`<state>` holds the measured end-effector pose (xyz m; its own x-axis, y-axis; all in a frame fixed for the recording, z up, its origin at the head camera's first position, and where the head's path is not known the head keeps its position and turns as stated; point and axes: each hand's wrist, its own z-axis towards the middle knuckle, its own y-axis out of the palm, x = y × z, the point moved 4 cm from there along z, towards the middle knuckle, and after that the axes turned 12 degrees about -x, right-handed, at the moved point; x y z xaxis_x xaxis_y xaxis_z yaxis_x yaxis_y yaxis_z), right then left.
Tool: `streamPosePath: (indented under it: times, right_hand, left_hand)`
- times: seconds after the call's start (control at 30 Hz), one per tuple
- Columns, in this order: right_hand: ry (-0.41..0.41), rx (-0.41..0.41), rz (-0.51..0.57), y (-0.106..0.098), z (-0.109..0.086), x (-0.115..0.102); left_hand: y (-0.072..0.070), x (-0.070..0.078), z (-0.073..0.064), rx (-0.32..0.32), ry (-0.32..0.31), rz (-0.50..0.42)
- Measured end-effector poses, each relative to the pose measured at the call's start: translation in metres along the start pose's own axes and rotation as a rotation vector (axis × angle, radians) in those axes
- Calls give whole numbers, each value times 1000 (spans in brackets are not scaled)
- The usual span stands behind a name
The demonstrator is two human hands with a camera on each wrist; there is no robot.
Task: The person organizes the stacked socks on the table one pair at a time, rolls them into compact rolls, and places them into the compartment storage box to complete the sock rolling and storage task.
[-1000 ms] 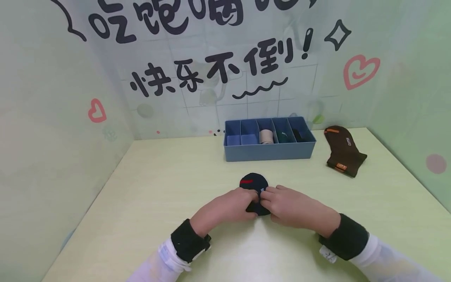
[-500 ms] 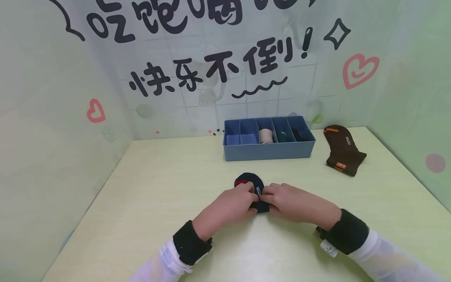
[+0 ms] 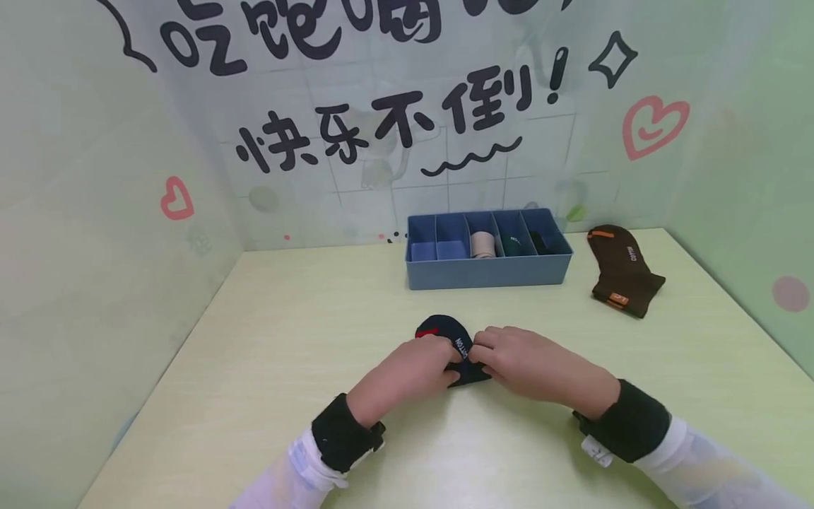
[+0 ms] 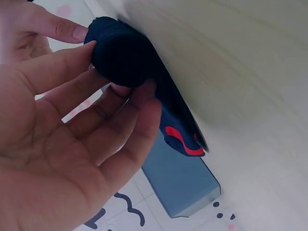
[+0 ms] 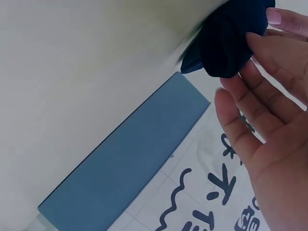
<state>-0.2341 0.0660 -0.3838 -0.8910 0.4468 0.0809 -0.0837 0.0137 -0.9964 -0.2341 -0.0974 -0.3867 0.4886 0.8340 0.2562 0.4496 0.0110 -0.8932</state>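
Pale tabletop (image 3: 305,318), blue compartment box (image 3: 490,275) holding beige roll (image 3: 483,244), green bundle (image 3: 512,245), black item (image 3: 540,243), hands (image 3: 407,373) pinching part-rolled navy sock (image 3: 453,328)

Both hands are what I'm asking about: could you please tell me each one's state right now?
Left hand: holding the partly rolled navy sock.
Right hand: holding the same sock.

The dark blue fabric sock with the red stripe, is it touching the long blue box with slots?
Apart. The head view shows it: a strip of pale tabletop runs between the dark blue sock and the front of the blue box.
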Motion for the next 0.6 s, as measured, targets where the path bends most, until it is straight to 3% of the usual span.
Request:
streamPosePath:
  times: [0.13,0.3,0.4,0.6]
  right_hand:
    - [-19,-39,-45,-1,0,-6]
    - [-77,-24,-280,3,2,-16]
    - [-96,0,-361,5,3,-21]
    - [-73,-53,-287,4,3,-24]
  left_hand:
    - [0,-4,2,-26,25,-44]
    - [-2,-8,4,-51,58,-72]
    - [-3,-10,4,-67,67,-95]
    - [-3,-7,4,-112,113,-79]
